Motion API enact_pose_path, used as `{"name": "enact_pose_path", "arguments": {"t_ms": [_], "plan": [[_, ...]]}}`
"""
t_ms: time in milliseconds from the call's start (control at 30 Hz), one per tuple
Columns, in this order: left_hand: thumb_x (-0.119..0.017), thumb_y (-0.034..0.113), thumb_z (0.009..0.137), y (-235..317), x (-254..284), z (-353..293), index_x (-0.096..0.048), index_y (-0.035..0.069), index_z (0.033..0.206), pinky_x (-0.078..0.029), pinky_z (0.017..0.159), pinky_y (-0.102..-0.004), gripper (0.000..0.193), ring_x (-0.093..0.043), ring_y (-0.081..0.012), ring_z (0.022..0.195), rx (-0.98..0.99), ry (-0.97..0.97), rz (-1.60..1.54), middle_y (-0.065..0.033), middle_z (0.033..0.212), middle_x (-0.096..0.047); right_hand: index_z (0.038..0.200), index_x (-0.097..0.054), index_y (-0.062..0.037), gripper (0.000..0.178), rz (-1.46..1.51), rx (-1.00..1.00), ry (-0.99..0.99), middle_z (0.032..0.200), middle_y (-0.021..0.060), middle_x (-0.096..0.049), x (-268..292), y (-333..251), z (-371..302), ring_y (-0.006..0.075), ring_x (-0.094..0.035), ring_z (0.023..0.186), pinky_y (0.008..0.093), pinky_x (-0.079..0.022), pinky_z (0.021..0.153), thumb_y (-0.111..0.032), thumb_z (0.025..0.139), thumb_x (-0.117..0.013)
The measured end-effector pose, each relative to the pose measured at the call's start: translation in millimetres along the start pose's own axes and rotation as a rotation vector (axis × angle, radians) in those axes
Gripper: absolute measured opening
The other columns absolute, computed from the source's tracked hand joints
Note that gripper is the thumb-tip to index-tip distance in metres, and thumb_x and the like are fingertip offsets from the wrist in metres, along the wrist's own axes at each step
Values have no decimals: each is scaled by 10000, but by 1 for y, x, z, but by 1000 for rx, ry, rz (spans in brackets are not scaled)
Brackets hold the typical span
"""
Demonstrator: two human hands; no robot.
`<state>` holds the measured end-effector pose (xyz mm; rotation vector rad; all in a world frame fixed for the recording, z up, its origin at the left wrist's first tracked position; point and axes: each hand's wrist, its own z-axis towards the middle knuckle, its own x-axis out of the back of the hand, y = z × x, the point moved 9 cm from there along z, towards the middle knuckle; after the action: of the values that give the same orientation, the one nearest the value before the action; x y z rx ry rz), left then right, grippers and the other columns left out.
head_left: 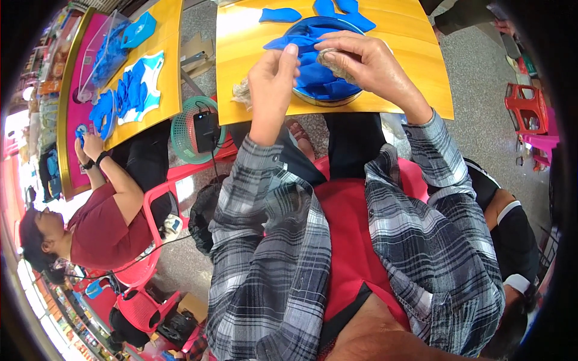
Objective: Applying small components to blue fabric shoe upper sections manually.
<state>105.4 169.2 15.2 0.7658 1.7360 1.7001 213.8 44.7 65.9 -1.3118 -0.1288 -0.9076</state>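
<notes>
The right hand's (368,62) thumb and bent fingers are closing around a greyish fibrous wad (337,67), with its index fingertip meeting the end of a blue cloth piece (276,43). The left hand (272,79) is facing it from nine o'clock, thumb pointing up and fingers curling; I cannot tell whether they are pinching the cloth, which is running behind the thumb. Both hands are hovering over a round basin (335,103) holding more blue pieces (319,75). A second wad (241,94) is lying at eight o'clock from the basin, on the yellow table (241,54), while another blue cutout (280,15) is resting at eleven o'clock.
</notes>
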Motion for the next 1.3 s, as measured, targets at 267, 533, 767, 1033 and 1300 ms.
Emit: {"name": "enact_pose_path", "arguments": {"t_ms": [267, 533, 767, 1033, 1300], "plan": [[-591, 272, 939, -26, -8, 13, -561, 29, 922, -437, 500, -211, 245, -608, -136, 624, 238, -6, -417, -86, 812, -637, 1055, -676, -35, 183, -160, 181, 31, 1095, 107, -669, -16, -18, -5, 267, -641, 1022, 328, -526, 839, -122, 903, -622], [-629, 40, 868, -22, -5, 25, -555, 21, 962, -473, 524, -230, 121, -615, -136, 649, 117, 60, -453, -63, 810, -628, 1078, -682, -44, 210, -115, 139, -34, 1115, 111, -663, -24, -10, -3, 257, -636, 1035, 330, -518, 868, -155, 913, -614], [-655, 97, 843, 24, 6, 21, -631, -41, 939, -513, 629, -291, 170, -651, -183, 713, -395, 196, 338, -122, 819, -672, 1118, -692, -99, 260, 264, -170, -26, 972, 23, -642, -8, 15, 1, 106, -621, 867, 254, -507, 749, -262, 927, -624], [-682, 141, 837, 22, -8, 13, -672, -47, 953, -514, 641, -304, 221, -659, -185, 710, -288, 87, 303, -154, 832, -695, 1203, -597, 7, 451, 320, -354, 90, 953, 87, -670, -16, 32, 3, 134, -644, 845, 255, -514, 723, -297, 883, -687], [-676, 107, 872, 32, -13, 8, -654, -34, 1013, -431, 520, -180, 201, -554, -44, 614, -156, -55, 341, -20, 760, -645, 1008, -679, 8, 273, 651, -439, 129, 878, 73, -689, -25, 52, 1, 129, -662, 774, 234, -517, 691, -233, 880, -685]]}}
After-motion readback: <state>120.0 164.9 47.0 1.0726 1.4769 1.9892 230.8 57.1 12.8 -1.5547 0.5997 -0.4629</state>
